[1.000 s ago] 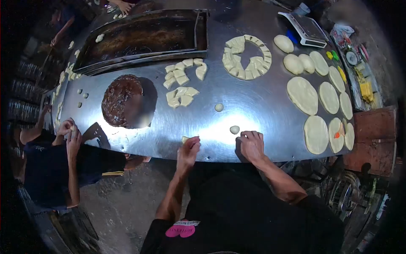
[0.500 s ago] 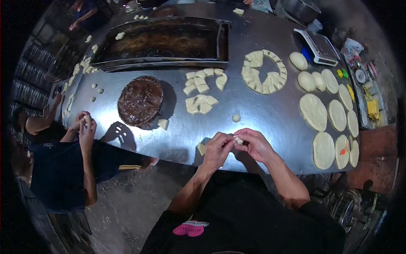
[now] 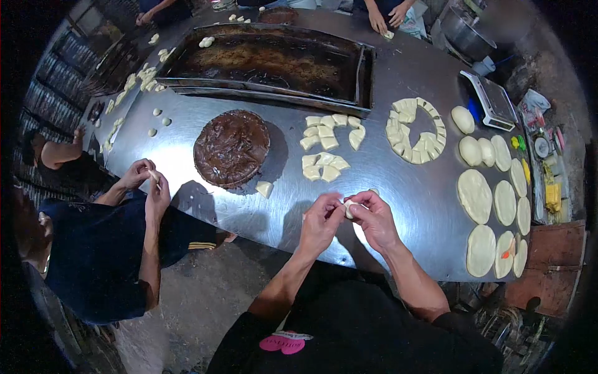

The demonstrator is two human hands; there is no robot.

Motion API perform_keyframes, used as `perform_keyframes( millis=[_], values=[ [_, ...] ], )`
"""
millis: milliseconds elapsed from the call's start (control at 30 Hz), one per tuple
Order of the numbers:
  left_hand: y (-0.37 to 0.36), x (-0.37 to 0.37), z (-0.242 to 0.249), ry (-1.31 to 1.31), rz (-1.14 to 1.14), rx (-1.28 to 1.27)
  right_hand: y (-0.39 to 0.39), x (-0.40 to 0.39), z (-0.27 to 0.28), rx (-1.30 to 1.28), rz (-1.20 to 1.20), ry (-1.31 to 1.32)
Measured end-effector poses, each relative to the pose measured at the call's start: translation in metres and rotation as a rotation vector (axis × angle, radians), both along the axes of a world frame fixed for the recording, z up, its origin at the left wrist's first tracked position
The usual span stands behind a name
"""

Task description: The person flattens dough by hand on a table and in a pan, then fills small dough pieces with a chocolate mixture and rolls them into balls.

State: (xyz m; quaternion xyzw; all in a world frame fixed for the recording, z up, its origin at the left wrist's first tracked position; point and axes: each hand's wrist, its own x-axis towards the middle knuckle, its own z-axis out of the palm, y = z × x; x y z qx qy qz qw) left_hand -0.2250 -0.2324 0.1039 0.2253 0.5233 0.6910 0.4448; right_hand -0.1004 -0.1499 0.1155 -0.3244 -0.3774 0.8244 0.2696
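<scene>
In the head view, the left hand (image 3: 321, 224) and right hand (image 3: 375, 223), seen well apart a second ago, have been brought together above the near side of the bench (image 3: 369, 156). A small dough piece (image 3: 349, 211) is pinched between their curled, nearly closed fingers, so both hands appear to be occupied by it. Cut dough pieces (image 3: 326, 131) are left lying farther off, untouched by either hand.

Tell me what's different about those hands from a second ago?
The right hand has moved left to meet the left hand, and both now pinch a small dough piece above the table. The dough ring and brown mound stayed put, though the view shifted.
</scene>
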Motion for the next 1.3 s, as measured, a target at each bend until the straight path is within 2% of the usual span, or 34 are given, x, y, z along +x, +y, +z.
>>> perform_keyframes(
  millis=[67,100,167,200,267,300,333,367,400,467,500,533,600,667,733,767,800,867,900,933,1000,1067,1100,1133,1200,1233,1267,1300],
  values=[
    [0.001,0.004,-0.011,0.61,-0.098,-0.056,-0.001,0.008,-0.004,0.075,-0.015,-0.092],
    [0.0,0.006,-0.016,0.61,-0.108,-0.058,-0.002,0.016,-0.011,0.07,-0.023,-0.093],
    [-0.002,0.007,-0.026,0.921,-0.27,-0.168,-0.002,0.037,-0.032,0.427,0.02,-0.423],
    [-0.01,0.007,-0.03,0.87,-0.233,-0.213,-0.01,0.051,-0.038,0.72,-0.081,-0.538],
    [-0.036,-0.009,-0.044,0.856,-0.149,-0.364,-0.013,0.104,-0.059,1.223,0.012,-0.736],
    [-0.056,-0.02,-0.088,0.64,0.069,-0.002,-0.011,0.137,-0.081,1.387,0.04,-0.798],
    [-0.07,-0.028,-0.088,0.656,0.062,-0.207,-0.007,0.169,-0.103,1.547,0.077,-0.856],
    [-0.076,-0.035,-0.088,0.873,0.062,-0.294,0.009,0.191,-0.112,1.537,0.103,-0.762],
    [-0.079,-0.038,-0.088,1.09,0.06,-0.386,0.022,0.193,-0.119,1.548,0.031,-0.969],
    [-0.077,-0.034,-0.156,0.719,0.126,-0.359,0.041,0.138,-0.115,1.524,-0.283,-0.923],
    [-0.069,-0.02,-0.114,1.378,0.024,-0.257,0.041,0.111,-0.112,1.426,-0.245,-0.856],
    [-0.063,-0.003,-0.104,1.5,0.071,-0.249,0.038,0.096,-0.11,1.328,-0.215,-0.791],
    [-0.065,0.009,-0.101,1.414,-0.042,-0.205,0.011,0.118,-0.12,1.391,0.05,-0.557],
    [-0.065,0.017,-0.093,1.441,-0.061,-0.273,0.01,0.158,-0.124,1.504,0.013,-0.529],
    [-0.067,0.023,-0.085,1.12,-0.214,-0.405,0.043,0.178,-0.119,1.487,0.286,-1.059],
    [-0.064,0.027,-0.084,0.971,-0.211,-0.398,0.046,0.163,-0.116,1.453,-0.239,-0.94],
    [-0.059,0.027,-0.08,0.973,-0.217,-0.398,0.055,0.141,-0.114,1.388,-0.363,-0.871],
    [-0.052,0.026,-0.071,0.741,-0.125,-0.227,0.046,0.108,-0.117,1.338,-0.335,-0.725],
    [-0.053,0.014,-0.074,0.446,-0.14,-0.304,0.031,0.114,-0.122,1.324,-0.197,-0.678],
    [-0.056,0.003,-0.065,0.202,-0.154,-0.235,0.014,0.123,-0.126,1.314,-0.063,-0.629],
    [-0.067,-0.019,-0.047,0.052,-0.055,-0.411,0.009,0.156,-0.124,1.47,-0.111,-0.574],
    [-0.069,-0.032,-0.034,0.054,-0.075,-0.425,0.033,0.172,-0.126,1.447,-0.062,-0.93],
    [-0.07,-0.036,-0.03,0.066,-0.093,-0.447,0.042,0.154,-0.121,1.365,-0.262,-0.991],
    [-0.067,-0.037,-0.029,0.058,-0.096,-0.459,0.053,0.13,-0.12,1.293,-0.388,-0.946],
    [-0.056,-0.034,-0.029,0.097,-0.199,-0.383,0.041,0.09,-0.111,1.198,-0.439,-0.829],
    [-0.053,-0.033,-0.026,0.119,-0.195,-0.378,0.024,0.092,-0.117,1.153,-0.292,-0.781],
    [-0.051,-0.039,-0.025,0.11,-0.206,-0.366,0.007,0.103,-0.115,1.301,-0.151,-0.765],
    [-0.057,-0.045,-0.027,0.125,-0.143,-0.397,-0.007,0.12,-0.115,1.32,-0.103,-0.747]
  ],
)
